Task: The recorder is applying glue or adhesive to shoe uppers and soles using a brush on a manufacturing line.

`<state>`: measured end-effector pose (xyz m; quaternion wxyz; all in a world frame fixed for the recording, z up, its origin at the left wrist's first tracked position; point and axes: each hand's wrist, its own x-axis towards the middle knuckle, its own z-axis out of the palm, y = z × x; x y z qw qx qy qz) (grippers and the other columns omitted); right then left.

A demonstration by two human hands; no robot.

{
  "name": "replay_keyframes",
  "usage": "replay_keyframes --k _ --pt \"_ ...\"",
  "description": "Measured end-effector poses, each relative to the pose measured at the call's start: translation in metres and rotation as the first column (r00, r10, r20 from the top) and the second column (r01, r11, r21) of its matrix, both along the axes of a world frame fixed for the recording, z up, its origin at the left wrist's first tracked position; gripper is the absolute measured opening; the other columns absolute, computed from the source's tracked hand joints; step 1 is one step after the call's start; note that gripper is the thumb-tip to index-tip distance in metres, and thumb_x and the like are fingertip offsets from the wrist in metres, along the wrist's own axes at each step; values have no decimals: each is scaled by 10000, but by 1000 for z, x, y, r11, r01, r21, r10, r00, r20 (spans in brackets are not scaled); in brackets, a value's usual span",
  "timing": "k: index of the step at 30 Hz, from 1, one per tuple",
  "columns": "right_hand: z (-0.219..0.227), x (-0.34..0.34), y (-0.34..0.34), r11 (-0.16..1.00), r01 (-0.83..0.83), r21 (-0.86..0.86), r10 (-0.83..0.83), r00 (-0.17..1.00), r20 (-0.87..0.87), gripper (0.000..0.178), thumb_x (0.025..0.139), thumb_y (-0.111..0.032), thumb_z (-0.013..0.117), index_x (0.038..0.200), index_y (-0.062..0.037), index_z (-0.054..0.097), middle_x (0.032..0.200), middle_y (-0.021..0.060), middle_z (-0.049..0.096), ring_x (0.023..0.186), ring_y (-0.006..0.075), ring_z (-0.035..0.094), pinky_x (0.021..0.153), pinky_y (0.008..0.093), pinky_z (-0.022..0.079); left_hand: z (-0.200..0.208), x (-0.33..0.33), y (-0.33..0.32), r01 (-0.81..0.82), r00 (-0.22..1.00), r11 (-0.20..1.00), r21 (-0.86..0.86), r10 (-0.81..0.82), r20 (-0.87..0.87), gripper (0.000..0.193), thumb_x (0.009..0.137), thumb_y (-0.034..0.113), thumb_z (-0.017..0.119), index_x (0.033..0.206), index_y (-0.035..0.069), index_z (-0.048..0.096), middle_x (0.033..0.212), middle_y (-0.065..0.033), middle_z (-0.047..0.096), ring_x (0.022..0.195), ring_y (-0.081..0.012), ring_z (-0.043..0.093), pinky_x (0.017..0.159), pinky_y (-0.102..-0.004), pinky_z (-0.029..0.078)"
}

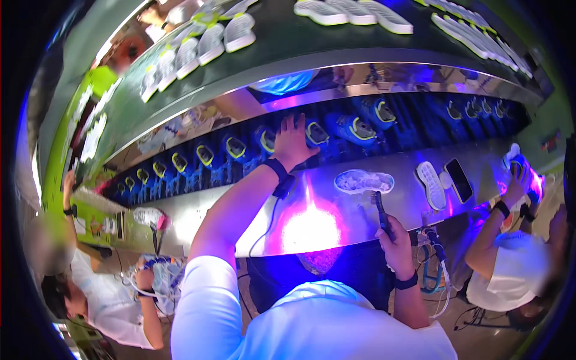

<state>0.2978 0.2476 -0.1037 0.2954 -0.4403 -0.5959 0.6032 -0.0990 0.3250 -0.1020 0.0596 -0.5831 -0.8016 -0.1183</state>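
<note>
My left hand (292, 144) reaches across to the row of blue shoe uppers with yellow-green collars. Its fingers are spread, between one upper (267, 140) and the upper beside it (317, 133); whether it touches either is unclear. In my right hand (396, 245), near the bench's front edge, is a dark-handled brush (380, 211). The bristles point up at the lower edge of a pale, sole-shaped piece (364, 182) with whitish, uneven matter inside. That piece lies on the metal bench (252, 231).
A white sole (431, 186) and a dark phone (458, 180) lie to the right. Beyond the uppers, a green shelf (276, 42) carries several white soles (336, 12). Co-workers sit on the left (108, 294) and right (510, 264). A cable hangs from my left wrist.
</note>
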Motion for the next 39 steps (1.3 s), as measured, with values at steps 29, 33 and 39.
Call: replay_keyframes --k 29,33,39 --pt "76 -14 -24 987 -66 147 85 988 -125 452 1018 -63 597 1462 -13 525 934 11 626 795 76 571 709 234 477 9 73 -207 106 992 978 -178 -93 83 848 720 602 791 1323 44 586 935 -203 719 803 -378 721 714 -442 587" --pt "97 -12 -45 947 -128 296 166 980 -109 479 1001 -27 603 1473 -16 524 905 3 634 773 59 566 683 209 445 37 69 -213 65 560 998 -24 -17 829 573 783 408 871 1167 26 684 994 -102 750 903 -204 721 823 -338 564" --pt "110 -16 -57 915 -307 262 294 952 89 455 997 -25 607 1449 -19 557 884 9 634 795 71 569 712 210 433 75 107 -268 54 688 841 538 -422 591 719 700 202 917 1328 27 614 1250 -165 679 1126 -302 686 939 -382 564"
